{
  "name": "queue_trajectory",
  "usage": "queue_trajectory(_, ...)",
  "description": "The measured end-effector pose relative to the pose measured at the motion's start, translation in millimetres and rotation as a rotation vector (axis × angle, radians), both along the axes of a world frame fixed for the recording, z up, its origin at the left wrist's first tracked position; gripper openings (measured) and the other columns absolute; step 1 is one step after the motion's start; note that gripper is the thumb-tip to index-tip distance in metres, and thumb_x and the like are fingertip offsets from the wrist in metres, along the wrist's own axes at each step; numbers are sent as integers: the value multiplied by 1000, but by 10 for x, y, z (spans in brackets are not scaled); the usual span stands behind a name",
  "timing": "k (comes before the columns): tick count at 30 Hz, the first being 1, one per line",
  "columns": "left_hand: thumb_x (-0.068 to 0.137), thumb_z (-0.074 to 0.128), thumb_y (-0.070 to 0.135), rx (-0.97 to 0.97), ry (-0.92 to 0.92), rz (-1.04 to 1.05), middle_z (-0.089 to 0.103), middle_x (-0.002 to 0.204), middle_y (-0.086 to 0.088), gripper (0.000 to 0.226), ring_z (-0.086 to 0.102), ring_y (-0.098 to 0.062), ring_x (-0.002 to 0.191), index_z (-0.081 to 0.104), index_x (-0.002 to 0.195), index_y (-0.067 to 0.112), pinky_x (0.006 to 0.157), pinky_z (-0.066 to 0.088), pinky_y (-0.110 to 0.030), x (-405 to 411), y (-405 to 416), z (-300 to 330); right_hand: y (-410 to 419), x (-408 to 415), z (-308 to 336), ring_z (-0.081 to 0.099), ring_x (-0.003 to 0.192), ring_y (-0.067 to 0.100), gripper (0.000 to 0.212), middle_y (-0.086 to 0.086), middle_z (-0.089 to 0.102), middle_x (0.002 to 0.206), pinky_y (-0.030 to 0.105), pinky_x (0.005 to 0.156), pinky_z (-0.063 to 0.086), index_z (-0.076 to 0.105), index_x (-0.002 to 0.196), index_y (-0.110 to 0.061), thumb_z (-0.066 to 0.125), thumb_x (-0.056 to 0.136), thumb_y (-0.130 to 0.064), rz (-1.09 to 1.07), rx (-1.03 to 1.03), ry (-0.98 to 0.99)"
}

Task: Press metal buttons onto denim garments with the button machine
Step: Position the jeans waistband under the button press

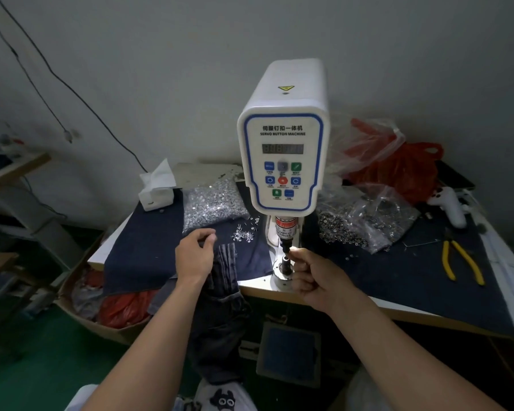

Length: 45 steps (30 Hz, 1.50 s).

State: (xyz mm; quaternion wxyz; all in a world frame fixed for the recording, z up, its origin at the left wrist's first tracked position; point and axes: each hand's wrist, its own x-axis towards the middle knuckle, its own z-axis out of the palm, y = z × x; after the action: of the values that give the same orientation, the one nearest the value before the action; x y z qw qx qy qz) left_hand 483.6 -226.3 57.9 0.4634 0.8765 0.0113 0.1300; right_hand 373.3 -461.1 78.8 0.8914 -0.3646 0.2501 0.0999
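White "SERVO BUTTON MACHINE" (283,149); right hand (315,280) fingers pinched at its die, left hand (195,253) fingers loosely curled.

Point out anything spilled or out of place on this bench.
Loose silver studs have spilled from the clear bag onto the dark cloth, left of the button machine. Nothing else stands out.

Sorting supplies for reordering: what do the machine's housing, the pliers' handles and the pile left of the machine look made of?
Button machine housing: glossy white moulded plastic, judging by rounded edges and soft sheen. Pliers: handles look yellow rubber or plastic-coated; matte. Silver pile: small shiny metal pieces, glinting, seemingly in a clear plastic bag.
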Motion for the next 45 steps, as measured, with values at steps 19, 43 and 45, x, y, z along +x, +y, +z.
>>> queue_trajectory(19,94,77,23,-249,48,-142,77,92,21,10,70,4,91,79,90,32,77,52,-16,-555,-249,116,-4,-83,-19,21,37,4,17,-5,34,57,17,35,13,58,78,-12,62,94,-16,-4,81,-60)
queue_trajectory(43,88,83,31,-148,197,-311,76,80,19,10,68,10,82,76,81,28,66,46,-5,-712,-989,68,-875,-93,-465,59,72,-14,33,-27,65,74,5,64,38,70,80,-37,50,105,-30,-138,-1456,-264)
queue_trajectory(45,87,83,30,-138,204,-341,76,83,21,9,69,8,82,77,82,28,67,46,-5,-695,-965,79,-872,-97,-474,59,73,-15,33,-27,64,72,4,65,38,70,80,-37,51,105,-29,-138,-1461,-277)
